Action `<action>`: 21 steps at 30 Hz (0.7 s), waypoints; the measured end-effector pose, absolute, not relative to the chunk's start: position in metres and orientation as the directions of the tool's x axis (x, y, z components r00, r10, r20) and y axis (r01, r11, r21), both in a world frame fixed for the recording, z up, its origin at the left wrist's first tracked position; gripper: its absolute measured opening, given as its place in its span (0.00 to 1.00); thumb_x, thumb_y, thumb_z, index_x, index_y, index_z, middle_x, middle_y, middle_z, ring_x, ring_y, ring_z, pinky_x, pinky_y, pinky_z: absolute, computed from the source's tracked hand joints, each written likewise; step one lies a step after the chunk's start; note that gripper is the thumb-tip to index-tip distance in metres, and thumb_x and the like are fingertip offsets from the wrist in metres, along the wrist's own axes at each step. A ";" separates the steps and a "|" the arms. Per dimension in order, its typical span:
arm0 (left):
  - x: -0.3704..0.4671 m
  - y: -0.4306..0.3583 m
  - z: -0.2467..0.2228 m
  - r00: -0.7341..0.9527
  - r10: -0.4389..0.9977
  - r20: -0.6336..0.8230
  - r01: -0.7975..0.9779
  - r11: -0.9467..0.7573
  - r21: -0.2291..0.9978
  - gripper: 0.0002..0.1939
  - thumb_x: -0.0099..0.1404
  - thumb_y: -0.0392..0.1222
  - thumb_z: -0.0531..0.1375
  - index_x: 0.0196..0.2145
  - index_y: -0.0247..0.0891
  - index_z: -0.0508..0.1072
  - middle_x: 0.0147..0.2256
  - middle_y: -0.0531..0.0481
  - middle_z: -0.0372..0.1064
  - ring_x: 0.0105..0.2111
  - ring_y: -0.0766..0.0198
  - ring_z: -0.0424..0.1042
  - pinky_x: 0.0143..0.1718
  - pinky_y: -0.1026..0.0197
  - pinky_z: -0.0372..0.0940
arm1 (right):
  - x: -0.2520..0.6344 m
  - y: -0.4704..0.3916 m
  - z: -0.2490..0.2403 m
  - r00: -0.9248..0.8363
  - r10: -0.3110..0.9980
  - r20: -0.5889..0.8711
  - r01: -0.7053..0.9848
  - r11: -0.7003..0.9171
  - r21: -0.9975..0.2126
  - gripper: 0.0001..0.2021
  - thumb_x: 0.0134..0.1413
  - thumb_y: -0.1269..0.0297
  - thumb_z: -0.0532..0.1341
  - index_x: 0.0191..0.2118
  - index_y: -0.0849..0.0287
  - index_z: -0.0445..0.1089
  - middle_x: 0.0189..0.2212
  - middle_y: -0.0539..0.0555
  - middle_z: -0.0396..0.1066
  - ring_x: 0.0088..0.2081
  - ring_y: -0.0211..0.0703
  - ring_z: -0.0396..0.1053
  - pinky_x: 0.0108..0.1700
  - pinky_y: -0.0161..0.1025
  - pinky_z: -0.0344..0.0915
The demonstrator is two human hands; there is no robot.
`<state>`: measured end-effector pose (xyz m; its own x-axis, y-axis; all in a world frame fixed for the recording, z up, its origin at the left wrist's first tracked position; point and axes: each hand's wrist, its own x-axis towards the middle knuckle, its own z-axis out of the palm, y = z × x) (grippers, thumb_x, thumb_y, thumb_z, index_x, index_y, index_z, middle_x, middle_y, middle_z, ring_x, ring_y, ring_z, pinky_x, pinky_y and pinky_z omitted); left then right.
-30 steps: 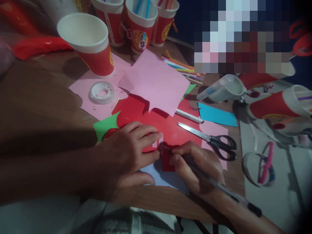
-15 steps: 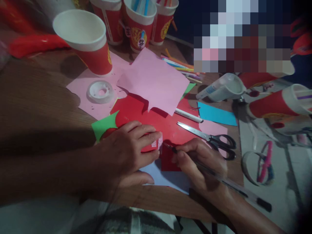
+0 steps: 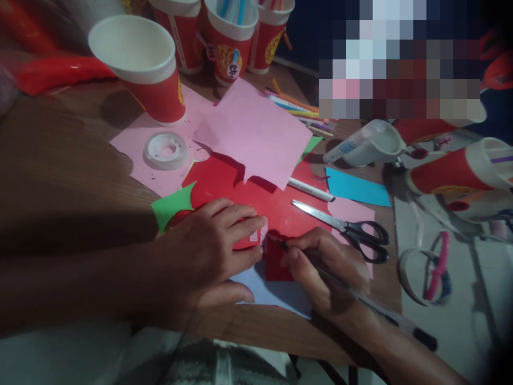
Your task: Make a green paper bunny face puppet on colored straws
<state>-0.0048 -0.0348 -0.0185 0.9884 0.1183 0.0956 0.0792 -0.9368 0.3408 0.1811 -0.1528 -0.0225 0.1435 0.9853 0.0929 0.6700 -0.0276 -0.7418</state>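
Note:
My left hand (image 3: 216, 248) lies with its fingers spread on red paper (image 3: 276, 211), its fingertips against a small pink paper piece (image 3: 263, 230). Pinched in my right hand (image 3: 320, 267) is a clear pen (image 3: 372, 305) with a dark cap end. The pen's tip points left, close beside the pink piece; whether it touches is too small to tell. Black-handled scissors (image 3: 348, 230) rest just above my right hand, blades pointing left. A larger pink sheet (image 3: 256, 133) overlaps the red paper. White paper (image 3: 272, 294) shows below the hands.
A red-and-white cup (image 3: 154, 91) and a tape roll (image 3: 166, 149) stand at the left back. More cups, one with straws (image 3: 230, 48), are behind. A blue paper piece (image 3: 356, 186), a white marker (image 3: 310, 189) and a plastic cup (image 3: 372, 143) lie to the right.
The back end of the pen has shifted slightly left and down, and my right hand has moved a little left with it. My left hand looks unmoved.

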 end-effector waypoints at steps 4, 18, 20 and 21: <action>-0.005 -0.035 -0.019 0.988 0.119 0.100 0.079 -0.938 0.338 0.18 0.61 0.53 0.57 0.43 0.38 0.73 0.55 0.38 0.63 0.52 0.46 0.61 0.48 0.42 0.57 | 0.180 -0.154 -0.024 0.137 0.985 0.104 0.666 -0.014 -0.745 0.02 0.52 0.71 0.59 0.31 0.58 0.66 0.19 0.45 0.72 0.17 0.31 0.67 0.19 0.28 0.61; -0.004 -0.035 -0.018 0.987 0.127 0.097 0.088 -0.939 0.332 0.18 0.60 0.53 0.58 0.42 0.39 0.74 0.55 0.39 0.63 0.52 0.46 0.61 0.48 0.42 0.57 | 0.179 -0.156 -0.024 0.119 0.990 0.079 0.647 -0.017 -0.762 0.02 0.52 0.71 0.59 0.32 0.57 0.66 0.20 0.45 0.72 0.19 0.32 0.68 0.22 0.28 0.63; -0.005 -0.036 -0.018 0.987 0.132 0.090 0.094 -0.937 0.337 0.18 0.60 0.53 0.58 0.42 0.39 0.74 0.55 0.39 0.63 0.53 0.46 0.61 0.49 0.42 0.57 | 0.179 -0.156 -0.024 0.118 0.991 0.061 0.638 -0.028 -0.769 0.02 0.52 0.70 0.59 0.31 0.57 0.66 0.20 0.45 0.71 0.19 0.32 0.68 0.21 0.29 0.63; -0.005 -0.036 -0.018 0.987 0.132 0.088 0.095 -0.936 0.339 0.18 0.60 0.53 0.58 0.42 0.39 0.74 0.55 0.39 0.63 0.53 0.46 0.61 0.49 0.42 0.57 | 0.179 -0.156 -0.023 0.117 0.992 0.051 0.628 -0.034 -0.777 0.02 0.52 0.70 0.60 0.31 0.57 0.67 0.19 0.45 0.71 0.18 0.33 0.68 0.21 0.29 0.62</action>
<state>-0.0047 -0.0355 -0.0183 0.9874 0.1318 0.0879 0.0948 -0.9360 0.3389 0.1794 -0.1563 -0.0230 0.1170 0.9918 0.0507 0.6281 -0.0344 -0.7774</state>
